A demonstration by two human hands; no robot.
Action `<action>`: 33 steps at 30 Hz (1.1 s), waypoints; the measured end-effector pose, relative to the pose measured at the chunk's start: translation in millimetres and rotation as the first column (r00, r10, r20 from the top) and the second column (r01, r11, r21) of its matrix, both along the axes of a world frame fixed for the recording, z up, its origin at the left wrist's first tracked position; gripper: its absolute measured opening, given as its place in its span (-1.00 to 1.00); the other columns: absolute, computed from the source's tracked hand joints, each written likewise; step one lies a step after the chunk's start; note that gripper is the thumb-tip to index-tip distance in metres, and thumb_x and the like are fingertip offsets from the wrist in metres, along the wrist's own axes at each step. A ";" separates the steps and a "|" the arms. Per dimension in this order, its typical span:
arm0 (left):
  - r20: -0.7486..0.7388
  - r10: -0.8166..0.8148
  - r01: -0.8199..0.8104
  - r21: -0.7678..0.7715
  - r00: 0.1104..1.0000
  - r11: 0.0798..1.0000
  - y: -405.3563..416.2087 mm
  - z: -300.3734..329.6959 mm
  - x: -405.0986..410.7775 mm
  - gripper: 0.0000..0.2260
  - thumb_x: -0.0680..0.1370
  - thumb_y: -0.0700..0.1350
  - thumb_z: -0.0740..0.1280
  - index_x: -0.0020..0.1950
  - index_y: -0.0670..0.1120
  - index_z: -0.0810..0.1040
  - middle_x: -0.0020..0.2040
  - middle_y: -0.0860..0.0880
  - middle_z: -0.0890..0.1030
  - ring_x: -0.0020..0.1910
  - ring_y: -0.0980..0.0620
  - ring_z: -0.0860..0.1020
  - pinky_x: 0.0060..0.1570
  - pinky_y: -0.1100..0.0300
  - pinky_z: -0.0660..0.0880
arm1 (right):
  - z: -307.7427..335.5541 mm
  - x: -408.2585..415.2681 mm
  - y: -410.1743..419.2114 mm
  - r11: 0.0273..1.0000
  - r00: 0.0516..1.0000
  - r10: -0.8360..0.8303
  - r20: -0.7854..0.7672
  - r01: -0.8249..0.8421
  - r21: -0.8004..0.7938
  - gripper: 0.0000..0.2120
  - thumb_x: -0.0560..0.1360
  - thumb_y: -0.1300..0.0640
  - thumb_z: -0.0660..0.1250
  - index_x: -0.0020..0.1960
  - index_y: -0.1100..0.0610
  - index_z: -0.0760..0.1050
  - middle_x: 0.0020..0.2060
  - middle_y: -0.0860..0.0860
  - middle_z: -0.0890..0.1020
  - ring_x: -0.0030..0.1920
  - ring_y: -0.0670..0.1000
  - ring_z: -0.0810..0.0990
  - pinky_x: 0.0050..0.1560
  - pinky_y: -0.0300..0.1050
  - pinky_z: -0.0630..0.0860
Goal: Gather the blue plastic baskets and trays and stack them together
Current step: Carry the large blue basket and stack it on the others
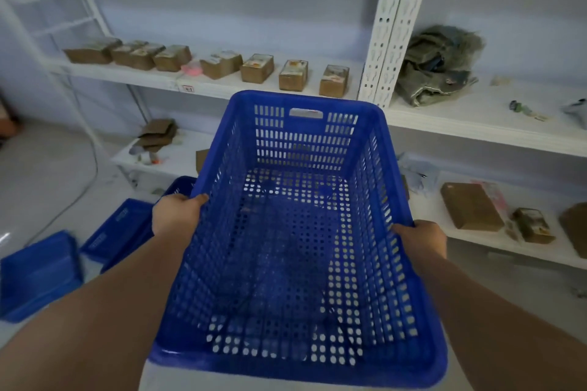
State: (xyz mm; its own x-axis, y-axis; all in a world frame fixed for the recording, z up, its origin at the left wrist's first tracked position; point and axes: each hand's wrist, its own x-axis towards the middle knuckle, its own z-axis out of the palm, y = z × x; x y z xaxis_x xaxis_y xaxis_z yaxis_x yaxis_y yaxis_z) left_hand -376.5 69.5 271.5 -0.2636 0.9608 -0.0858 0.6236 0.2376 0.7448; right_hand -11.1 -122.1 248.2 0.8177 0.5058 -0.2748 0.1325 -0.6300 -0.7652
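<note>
A large blue perforated basket [301, 232] is held up in front of me, empty, its open top facing me. My left hand [174, 219] grips its left rim. My right hand [421, 240] grips the right rim. On the floor to the left lie blue trays: one shallow tray [38, 273] at the far left, another [117, 232] beside my left arm, and the corner of a third blue piece [181, 186] just behind my left hand. What lies under the basket is hidden.
White metal shelving runs across the back, with an upright post [390, 25]. Several brown cardboard boxes [257, 68] line the upper shelf. A grey-green cloth bundle [438, 67] lies right of the post. More boxes [470, 206] sit on the lower right shelf. A cable [79, 194] trails over the pale floor.
</note>
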 end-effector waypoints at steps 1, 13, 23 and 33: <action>-0.004 -0.004 0.004 -0.004 1.000 1.000 5.8 0.8 -10.9 -0.53 0.40 0.07 0.44 -0.53 -0.09 0.26 -0.58 -0.06 0.30 -0.58 -0.05 0.30 -0.47 0.15 0.33 | 0.2 -10.6 5.5 1.000 1.000 0.000 0.000 0.000 -0.003 -0.81 0.33 0.06 0.40 -0.34 0.17 0.52 -0.36 0.07 0.60 -0.34 0.08 0.59 -0.31 -0.09 0.56; 0.003 -0.066 0.066 -0.032 0.998 0.997 71.4 -5.1 -80.7 -0.58 0.40 0.08 0.43 -0.50 -0.13 0.36 -0.53 -0.11 0.40 -0.51 -0.11 0.40 -0.40 0.10 0.38 | -9.0 -95.6 52.4 0.997 0.996 -0.079 -0.033 0.079 0.004 -0.82 0.33 0.03 0.39 -0.39 0.05 0.47 -0.37 -0.01 0.60 -0.34 0.05 0.60 -0.29 -0.11 0.54; -0.042 -0.089 0.086 -0.068 0.995 0.994 105.7 -24.0 -58.9 -0.57 0.41 0.09 0.43 -0.47 -0.12 0.33 -0.49 -0.12 0.42 -0.50 -0.11 0.40 -0.42 0.08 0.42 | -17.8 -84.8 73.9 0.991 0.991 -0.133 -0.034 0.131 -0.038 -0.83 0.33 0.04 0.40 -0.39 0.05 0.47 -0.39 0.00 0.60 -0.35 0.06 0.60 -0.27 -0.08 0.55; -0.065 -0.099 0.088 -0.147 0.993 0.985 134.7 -58.0 -23.0 -0.61 0.41 0.09 0.43 -0.38 -0.20 0.47 -0.44 -0.16 0.49 -0.45 -0.15 0.47 -0.28 -0.08 0.58 | -42.3 -55.0 100.5 0.989 0.995 -0.102 -0.019 0.099 -0.113 -0.86 0.33 0.04 0.36 -0.33 0.10 0.51 -0.31 0.09 0.64 -0.27 0.15 0.62 -0.11 0.11 0.64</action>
